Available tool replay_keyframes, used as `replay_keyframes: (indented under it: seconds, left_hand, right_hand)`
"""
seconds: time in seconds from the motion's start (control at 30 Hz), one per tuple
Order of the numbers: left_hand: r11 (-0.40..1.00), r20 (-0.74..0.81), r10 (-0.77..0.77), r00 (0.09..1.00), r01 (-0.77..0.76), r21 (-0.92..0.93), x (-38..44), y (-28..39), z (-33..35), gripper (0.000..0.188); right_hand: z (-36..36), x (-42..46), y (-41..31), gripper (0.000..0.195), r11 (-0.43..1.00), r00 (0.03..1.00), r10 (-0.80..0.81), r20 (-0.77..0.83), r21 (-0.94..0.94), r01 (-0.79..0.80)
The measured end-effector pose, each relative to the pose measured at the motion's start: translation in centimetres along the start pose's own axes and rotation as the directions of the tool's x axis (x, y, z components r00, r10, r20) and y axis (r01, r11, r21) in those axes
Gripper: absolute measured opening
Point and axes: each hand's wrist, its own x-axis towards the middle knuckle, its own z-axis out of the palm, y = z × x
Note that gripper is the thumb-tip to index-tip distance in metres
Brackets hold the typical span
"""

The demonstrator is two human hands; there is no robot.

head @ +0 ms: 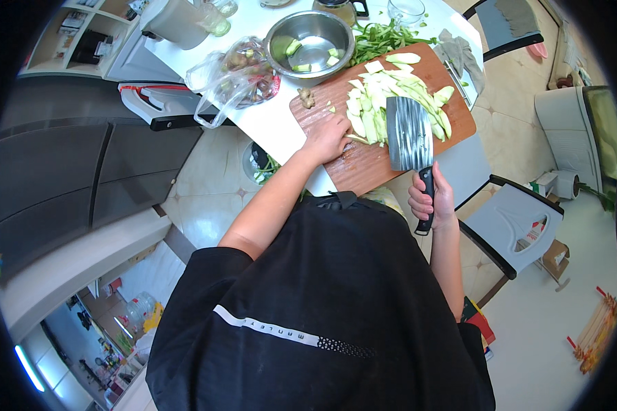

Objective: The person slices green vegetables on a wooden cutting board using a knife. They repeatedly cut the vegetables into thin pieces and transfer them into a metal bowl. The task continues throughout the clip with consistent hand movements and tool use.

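My right hand (pixel 432 198) grips the black handle of a cleaver (pixel 410 133). Its broad steel blade, wet and streaked, overlaps the right part of a pile of pale green vegetable slices (pixel 373 110). Beneath them is a wooden cutting board (pixel 375 167), set at an angle near the table's edge. My left hand (pixel 330 137) rests on the board at the pile's left edge, fingers curled. Its fingertips meet a thin slice there; whether they pinch it is hidden. A knob of ginger (pixel 306 98) lies on the board just beyond that hand.
Behind the board stands a steel bowl (pixel 309 69) with a few green chunks inside. A clear plastic bag of produce (pixel 241 72) sits to its left, green peelings (pixel 385 41) to its right. A grey cloth (pixel 461 56) lies at the right. Chairs (pixel 514 221) flank the white table (pixel 272 120).
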Motion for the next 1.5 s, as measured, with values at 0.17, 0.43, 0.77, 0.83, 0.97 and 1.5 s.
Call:
replay_keyframes:
  seconds: [0.17, 0.43, 0.77, 0.83, 0.97, 1.5]
  left_hand:
    - [0.998, -0.103, 0.068, 0.992, -0.068, 0.006, -2.5, -0.5, -0.1, 0.029]
    - [0.982, -0.176, -0.115, 0.978, 0.085, -0.171, -4.8, -0.7, 1.3, 0.034]
    - [0.722, -0.020, -0.606, 0.795, 0.540, -0.432, -3.9, 2.6, 1.7, 0.035]
    - [0.678, 0.041, -0.669, 0.742, 0.632, -0.376, -2.9, 2.7, 1.3, 0.030]
    - [0.627, 0.140, -0.730, 0.669, 0.737, -0.251, -1.7, 2.3, 0.9, 0.026]
    - [0.474, 0.227, -0.707, 0.670, 0.687, -0.551, -2.7, 0.6, 2.8, 0.025]
  right_hand:
    - [0.7, 0.5, 0.6, 0.060, 0.998, 0.997, 0.034, -0.064, -0.052, -0.037]
    - [2.0, 1.9, 2.9, 0.059, 0.869, 0.928, -0.022, -0.372, -0.465, -0.166]
    - [2.6, 3.0, 7.0, 0.058, 0.672, 0.872, -0.191, -0.451, -0.708, -0.218]
    - [1.8, 3.1, 8.0, 0.055, 0.645, 0.881, -0.207, -0.426, -0.736, -0.205]
    - [1.5, 3.2, 9.3, 0.055, 0.646, 0.866, -0.205, -0.457, -0.727, -0.231]
    - [5.1, 6.0, 9.8, 0.056, 0.607, 0.846, -0.201, -0.494, -0.740, -0.288]
